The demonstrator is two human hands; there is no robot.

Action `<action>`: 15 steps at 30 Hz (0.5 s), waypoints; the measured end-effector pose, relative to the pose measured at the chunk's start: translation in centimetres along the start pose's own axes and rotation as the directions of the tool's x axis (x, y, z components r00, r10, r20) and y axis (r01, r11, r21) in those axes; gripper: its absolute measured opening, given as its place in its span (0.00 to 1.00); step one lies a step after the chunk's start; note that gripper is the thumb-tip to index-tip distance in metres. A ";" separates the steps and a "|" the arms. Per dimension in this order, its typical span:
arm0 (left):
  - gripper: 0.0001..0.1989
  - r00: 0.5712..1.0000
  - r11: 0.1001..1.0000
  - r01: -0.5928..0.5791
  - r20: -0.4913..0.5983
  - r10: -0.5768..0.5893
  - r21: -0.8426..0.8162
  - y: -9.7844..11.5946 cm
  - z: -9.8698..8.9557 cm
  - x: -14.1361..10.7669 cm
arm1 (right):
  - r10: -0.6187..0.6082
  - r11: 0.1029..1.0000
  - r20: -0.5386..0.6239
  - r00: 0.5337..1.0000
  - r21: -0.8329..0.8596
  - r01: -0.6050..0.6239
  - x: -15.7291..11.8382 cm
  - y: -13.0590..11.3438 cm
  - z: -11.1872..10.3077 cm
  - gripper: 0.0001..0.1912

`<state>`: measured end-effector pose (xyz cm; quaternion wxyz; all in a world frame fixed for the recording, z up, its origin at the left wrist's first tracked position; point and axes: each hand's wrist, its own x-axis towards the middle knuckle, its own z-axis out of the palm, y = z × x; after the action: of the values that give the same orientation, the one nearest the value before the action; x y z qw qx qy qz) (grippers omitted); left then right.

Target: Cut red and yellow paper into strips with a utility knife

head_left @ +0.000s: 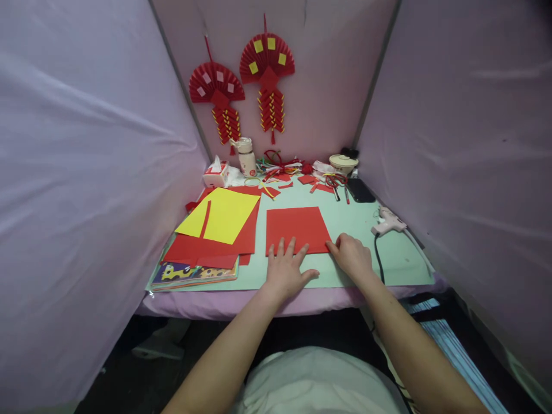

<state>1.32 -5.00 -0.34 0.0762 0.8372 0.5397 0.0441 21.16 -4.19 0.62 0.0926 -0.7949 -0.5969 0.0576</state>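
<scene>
A sheet of red paper [296, 226] lies flat on the pale green table cover, its near edge towards me. My left hand [285, 270] is open, fingers spread, with the fingertips resting on the paper's near edge and the palm on the cover. At the near right corner of the sheet, my right hand [352, 256] has curled fingers, with the thumb and forefinger closed on the corner. The near edge looks like it may be folded, but I cannot tell for sure.
Left of the sheet, yellow paper [224, 215] with a red strip lies over more red paper [245, 238] and a book [172, 275]. A glue gun [388, 221], phone [360, 190] and scissors [335, 181] are on the right. A cup [246, 158] stands behind; fan decorations [268, 54] hang on the wall.
</scene>
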 end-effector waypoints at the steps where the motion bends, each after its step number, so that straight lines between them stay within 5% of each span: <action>1: 0.41 1.000 1.000 0.001 0.000 -0.001 0.003 0.0 0.0 0.0 | -0.005 0.999 -0.063 0.998 0.036 0.007 -0.2 0.1 0.2 0.21; 5: 0.40 1.000 1.000 -0.010 -0.029 0.011 0.023 -0.1 0.2 0.1 | -0.214 0.958 -0.306 0.928 0.118 0.260 -1.8 -0.4 1.4 0.20; 8: 0.37 0.999 0.999 -0.013 -0.038 0.015 0.037 -0.2 0.4 0.2 | -0.457 0.862 -0.305 0.835 0.077 0.500 -3.0 -1.6 2.6 0.22; 10: 0.35 0.999 0.999 -0.015 -0.046 0.017 0.045 -0.3 0.5 0.2 | -0.511 0.837 -0.289 0.810 0.049 0.545 -3.3 -2.2 3.3 0.22; 15: 0.34 0.996 0.997 -0.029 -0.078 0.035 0.072 -0.5 0.8 0.4 | -0.486 0.854 -0.268 0.832 0.058 0.518 -3.2 -2.1 4.0 0.23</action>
<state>1.13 -4.43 -1.20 0.0242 0.8455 0.5301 0.0594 17.50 -6.41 -2.91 0.2278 -0.6033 -0.7638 -0.0285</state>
